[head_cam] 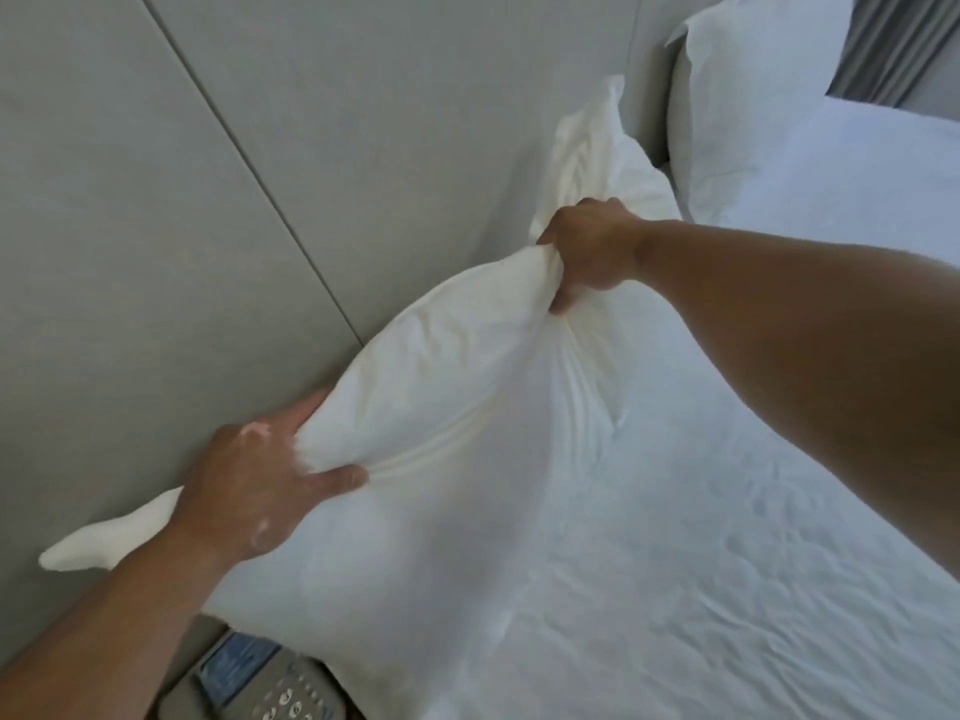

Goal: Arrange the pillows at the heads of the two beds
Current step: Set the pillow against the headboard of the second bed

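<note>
Your left hand [249, 485] and right hand [587, 252] each clutch an edge of the white pillow [441, 407], held against the padded headboard [156, 200]. It looks soft and light; grip bunched corners firmly.

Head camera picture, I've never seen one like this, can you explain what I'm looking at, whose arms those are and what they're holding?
There is no machine here. A person wears a wide-angle camera on the head, so you look forward and down along their own bare arms. The left hand and the right hand each clutch a bunch of fabric along one edge of a white pillow, holding it against the grey padded headboard at the head of a bed covered in white. A second pillow stands further along, upper right. At the bottom edge, below the held pillow, a telephone with a keypad peeks out.
</note>
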The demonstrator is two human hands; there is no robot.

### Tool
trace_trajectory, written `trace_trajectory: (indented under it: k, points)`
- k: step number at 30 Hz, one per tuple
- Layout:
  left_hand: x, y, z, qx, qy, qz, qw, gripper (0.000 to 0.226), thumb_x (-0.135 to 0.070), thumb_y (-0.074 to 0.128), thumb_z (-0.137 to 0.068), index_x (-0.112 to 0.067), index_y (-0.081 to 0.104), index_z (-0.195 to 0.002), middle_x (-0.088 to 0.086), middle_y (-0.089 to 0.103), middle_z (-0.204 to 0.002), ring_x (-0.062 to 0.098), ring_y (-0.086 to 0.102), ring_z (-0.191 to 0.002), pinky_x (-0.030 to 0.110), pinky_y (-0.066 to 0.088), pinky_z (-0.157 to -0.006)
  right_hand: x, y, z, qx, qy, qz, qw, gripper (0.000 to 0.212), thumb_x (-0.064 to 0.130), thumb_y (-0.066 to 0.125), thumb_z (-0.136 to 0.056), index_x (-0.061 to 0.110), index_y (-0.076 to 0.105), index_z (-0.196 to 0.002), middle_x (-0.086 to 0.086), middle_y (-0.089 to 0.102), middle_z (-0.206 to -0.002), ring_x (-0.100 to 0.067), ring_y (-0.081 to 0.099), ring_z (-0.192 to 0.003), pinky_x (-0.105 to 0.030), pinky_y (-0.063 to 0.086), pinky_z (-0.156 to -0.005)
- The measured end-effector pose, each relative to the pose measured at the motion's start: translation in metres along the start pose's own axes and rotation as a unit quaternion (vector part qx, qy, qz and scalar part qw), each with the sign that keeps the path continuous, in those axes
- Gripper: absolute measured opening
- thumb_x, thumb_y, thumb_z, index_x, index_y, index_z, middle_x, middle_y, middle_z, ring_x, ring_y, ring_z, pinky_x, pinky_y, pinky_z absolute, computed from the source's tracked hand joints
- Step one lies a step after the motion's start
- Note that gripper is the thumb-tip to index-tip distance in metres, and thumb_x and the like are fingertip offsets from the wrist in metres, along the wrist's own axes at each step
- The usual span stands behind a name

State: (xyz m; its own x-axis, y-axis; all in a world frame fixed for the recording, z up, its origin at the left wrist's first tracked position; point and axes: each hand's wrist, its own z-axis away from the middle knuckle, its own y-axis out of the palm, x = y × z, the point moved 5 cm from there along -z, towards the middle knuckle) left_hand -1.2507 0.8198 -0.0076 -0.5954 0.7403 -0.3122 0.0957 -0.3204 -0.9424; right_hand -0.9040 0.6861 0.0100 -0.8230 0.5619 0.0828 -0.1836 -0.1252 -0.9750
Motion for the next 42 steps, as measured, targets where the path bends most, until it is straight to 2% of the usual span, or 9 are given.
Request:
trace_trajectory:
  k: [4, 7, 10, 12, 18, 25, 31, 38, 42]
  points:
    - [0.008, -0.007, -0.018, -0.041, -0.007, -0.065, 0.997, 0.085, -0.075, 0.067, -0.062, -0.044, 0.045, -0.137, 0.003, 0.075, -0.106, 0.036, 0.067, -0.097, 0.033, 0.042, -0.073, 0.008, -0.012, -0.018, -0.026, 0.007, -0.002, 1.0, 0.065, 0.052, 0.089, -0.057, 0.033, 0.07, -0.117, 0.005, 0.059, -0.089, -0.023, 0.046, -0.093, -0.042, 0.033, -0.087]
    - [0.021, 0.008, -0.032, -0.006, -0.051, -0.079, 0.996, 0.099, -0.082, 0.059, -0.06, -0.042, 0.029, -0.146, 0.01, 0.07, -0.119, 0.039, 0.063, -0.107, 0.039, 0.047, -0.083, 0.005, 0.009, -0.031, -0.003, 0.039, 0.022, 0.999, 0.072, 0.048, 0.086, -0.065, 0.036, 0.061, -0.131, 0.001, 0.06, -0.109, -0.03, 0.051, -0.117, -0.054, 0.033, -0.101]
    - [0.032, 0.023, -0.032, 0.074, -0.076, -0.128, 0.986, 0.126, -0.094, 0.047, -0.049, -0.04, -0.002, -0.152, 0.01, 0.048, -0.148, 0.036, 0.05, -0.127, 0.044, 0.044, -0.098, 0.004, 0.043, -0.039, 0.066, 0.077, 0.074, 0.992, 0.098, 0.038, 0.087, -0.068, 0.038, 0.036, -0.152, -0.007, 0.036, -0.146, -0.036, 0.028, -0.14, -0.077, 0.024, -0.106]
    - [0.04, 0.023, -0.029, 0.094, -0.088, -0.128, 0.983, 0.131, -0.093, 0.052, -0.048, -0.038, -0.005, -0.153, 0.01, 0.042, -0.152, 0.033, 0.047, -0.131, 0.043, 0.044, -0.097, 0.007, 0.052, -0.043, 0.077, 0.062, 0.095, 0.99, 0.109, 0.035, 0.089, -0.065, 0.034, 0.027, -0.154, -0.003, 0.024, -0.154, -0.037, 0.015, -0.145, -0.082, 0.026, -0.1]
    - [0.036, 0.002, -0.031, 0.0, -0.016, -0.084, 0.996, 0.08, -0.045, 0.079, -0.071, -0.036, 0.043, -0.142, 0.013, 0.074, -0.102, 0.039, 0.066, -0.093, 0.034, 0.045, -0.071, 0.004, 0.06, -0.045, 0.037, 0.046, 0.068, 0.996, 0.08, 0.035, 0.089, -0.067, 0.022, 0.045, -0.133, -0.001, 0.054, -0.111, -0.034, 0.045, -0.122, -0.067, 0.042, -0.092]
    - [0.049, -0.02, -0.041, 0.019, -0.014, -0.076, 0.997, 0.072, -0.039, 0.084, -0.068, -0.039, 0.052, -0.132, 0.008, 0.074, -0.107, 0.037, 0.066, -0.096, 0.039, 0.05, -0.074, 0.008, 0.025, -0.052, -0.014, -0.013, 0.05, 0.999, 0.044, 0.031, 0.08, -0.08, 0.017, 0.065, -0.118, -0.01, 0.063, -0.116, -0.034, 0.055, -0.117, -0.043, 0.049, -0.086]
    - [0.068, 0.028, -0.035, 0.067, -0.064, -0.103, 0.99, 0.078, -0.044, 0.072, -0.078, -0.027, 0.035, -0.144, 0.017, 0.072, -0.101, 0.039, 0.064, -0.088, 0.035, 0.041, -0.066, 0.006, 0.082, -0.056, 0.02, 0.017, 0.031, 0.999, 0.076, 0.034, 0.064, -0.091, 0.031, 0.026, -0.157, -0.005, 0.038, -0.152, -0.03, 0.035, -0.142, -0.064, 0.031, -0.108]
    - [0.072, 0.03, -0.029, 0.058, -0.08, -0.079, 0.992, 0.081, -0.05, 0.074, -0.074, -0.032, 0.032, -0.141, 0.017, 0.068, -0.112, 0.041, 0.062, -0.101, 0.039, 0.045, -0.075, 0.004, 0.079, -0.044, -0.037, 0.001, -0.014, 0.999, 0.072, 0.028, 0.062, -0.091, 0.028, 0.029, -0.155, -0.005, 0.036, -0.157, -0.029, 0.029, -0.146, -0.059, 0.027, -0.113]
    - [0.067, 0.023, -0.02, 0.043, -0.094, -0.076, 0.992, 0.068, -0.042, 0.073, -0.078, -0.02, 0.043, -0.135, 0.021, 0.066, -0.113, 0.043, 0.06, -0.104, 0.037, 0.041, -0.075, 0.006, 0.071, -0.025, -0.082, -0.002, -0.039, 0.996, 0.075, 0.023, 0.066, -0.091, 0.022, 0.028, -0.155, -0.003, 0.03, -0.161, -0.026, 0.023, -0.15, -0.05, 0.036, -0.112]
